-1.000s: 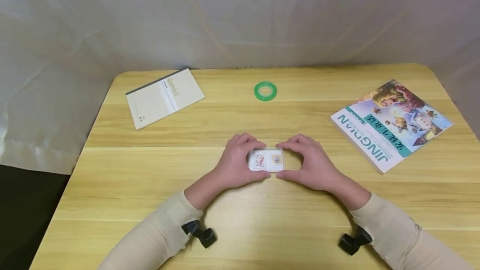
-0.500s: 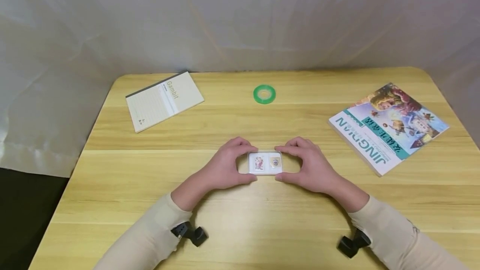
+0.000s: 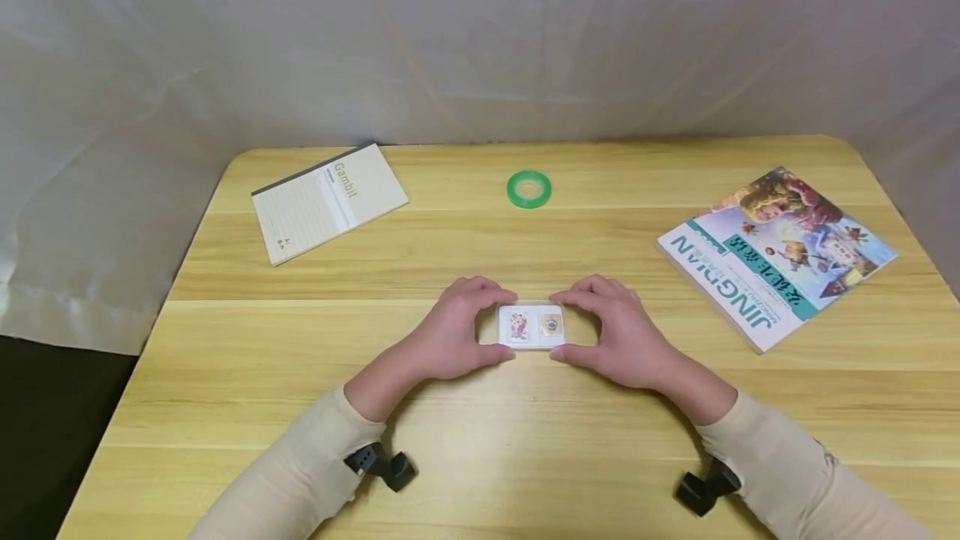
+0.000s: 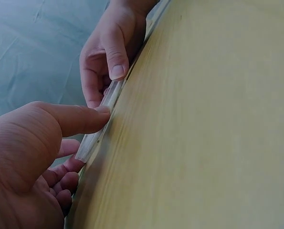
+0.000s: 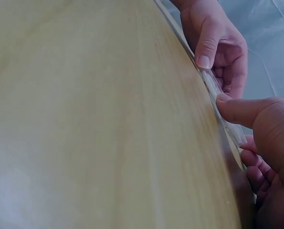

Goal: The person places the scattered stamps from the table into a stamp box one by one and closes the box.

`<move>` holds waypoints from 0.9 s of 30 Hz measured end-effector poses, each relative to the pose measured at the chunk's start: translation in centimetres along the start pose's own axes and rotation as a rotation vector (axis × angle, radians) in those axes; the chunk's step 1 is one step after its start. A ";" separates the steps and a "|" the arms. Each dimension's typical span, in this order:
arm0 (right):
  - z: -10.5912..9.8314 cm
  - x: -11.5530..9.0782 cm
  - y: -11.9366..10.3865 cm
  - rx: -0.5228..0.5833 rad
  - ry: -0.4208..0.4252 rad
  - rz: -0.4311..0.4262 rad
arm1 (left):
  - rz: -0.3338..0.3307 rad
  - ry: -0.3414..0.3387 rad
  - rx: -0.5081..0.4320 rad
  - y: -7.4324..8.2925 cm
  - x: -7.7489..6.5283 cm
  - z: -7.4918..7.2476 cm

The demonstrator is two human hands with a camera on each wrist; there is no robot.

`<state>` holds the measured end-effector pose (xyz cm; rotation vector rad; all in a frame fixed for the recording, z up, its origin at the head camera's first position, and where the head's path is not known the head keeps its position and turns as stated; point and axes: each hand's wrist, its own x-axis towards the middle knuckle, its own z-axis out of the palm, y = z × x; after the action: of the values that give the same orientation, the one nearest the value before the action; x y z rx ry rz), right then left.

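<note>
A small flat clear plastic case (image 3: pixel 534 327) with a white inside lies face up over the middle of the table. Two little pictures show in it, a red-and-pink one on the left and a tan one with a round mark on the right. My left hand (image 3: pixel 452 332) pinches the left end between thumb at the near long edge and fingers at the far one. At the right end, my right hand (image 3: pixel 624 336) grips in the same way. Both wrist views see the case (image 4: pixel 90 143) edge-on, low along the wooden surface, with each thumb (image 5: pixel 237 110) against its near side.
A cream notebook (image 3: pixel 330 200) marked "Gambit" lies at the back left of the wooden table (image 3: pixel 450 457). Behind the case is a green ring-shaped roll of tape (image 3: pixel 514 190). A thick picture-covered book (image 3: pixel 776 257) lies at the right. A pale curtain (image 3: pixel 480 40) hangs behind.
My left hand has slid outward to the left, uncovering more of the case's left end. The right hand keeps its grip. The whole view has shifted slightly; the last half second is nearly still.
</note>
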<state>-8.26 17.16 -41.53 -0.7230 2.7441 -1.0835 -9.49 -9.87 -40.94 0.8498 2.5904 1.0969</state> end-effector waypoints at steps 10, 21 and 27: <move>0.0 0.0 -0.1 -0.017 -0.006 -0.011 | 0.017 -0.006 -0.007 -0.2 0.1 0.0; 0.0 0.0 -0.1 -0.015 0.014 0.007 | 0.006 -0.013 0.003 -0.1 0.1 -0.1; 0.0 0.1 -0.1 -0.009 0.014 0.037 | 0.007 -0.023 0.022 0.0 0.2 -0.2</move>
<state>-8.28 17.06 -41.47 -0.6655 2.7640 -1.0741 -9.74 -9.89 -40.83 0.8718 2.5872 1.0558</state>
